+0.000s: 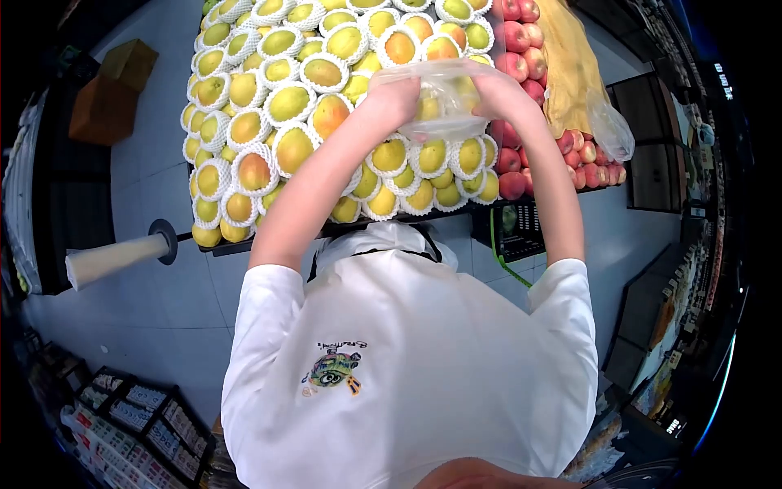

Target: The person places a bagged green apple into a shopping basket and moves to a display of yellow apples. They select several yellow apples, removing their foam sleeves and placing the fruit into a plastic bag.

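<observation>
Both my hands grip a clear plastic bag [440, 102], stretched between them over the fruit display. My left hand [396, 99] has its fingers closed on the bag's left side. On the opposite side, my right hand [497, 94] pinches the bag near its upper edge. Yellow fruit shows through the thin film. Around and below the bag lie rows of yellow-green fruits [289, 103], several with an orange blush, most of them in white foam nets [254, 169]. Close to my right hand is a pile of red round fruits [516, 37].
A yellow cloth [570, 65] covers part of the red fruit, with a crumpled clear bag [611, 130] at its edge. A roll of plastic bags [118, 259] sticks out at the left. Cardboard boxes [106, 106] and a shelf of packaged goods [147, 416] stand farther left.
</observation>
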`<action>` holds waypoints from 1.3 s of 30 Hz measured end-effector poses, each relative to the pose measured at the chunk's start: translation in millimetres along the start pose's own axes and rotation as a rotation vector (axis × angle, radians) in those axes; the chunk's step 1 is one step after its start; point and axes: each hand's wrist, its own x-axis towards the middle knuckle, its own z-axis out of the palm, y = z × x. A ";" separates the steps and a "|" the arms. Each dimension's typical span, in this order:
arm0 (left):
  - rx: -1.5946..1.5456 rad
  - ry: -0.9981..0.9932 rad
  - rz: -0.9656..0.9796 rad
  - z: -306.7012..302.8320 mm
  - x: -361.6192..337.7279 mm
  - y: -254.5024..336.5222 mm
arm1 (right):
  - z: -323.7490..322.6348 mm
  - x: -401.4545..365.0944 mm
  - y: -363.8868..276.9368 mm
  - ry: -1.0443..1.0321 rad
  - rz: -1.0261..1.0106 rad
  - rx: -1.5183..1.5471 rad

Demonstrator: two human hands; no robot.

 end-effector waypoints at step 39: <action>-0.179 0.142 0.179 -6.6 2.7 34.8 | 13.2 6.9 -15.1 -0.241 0.072 -0.014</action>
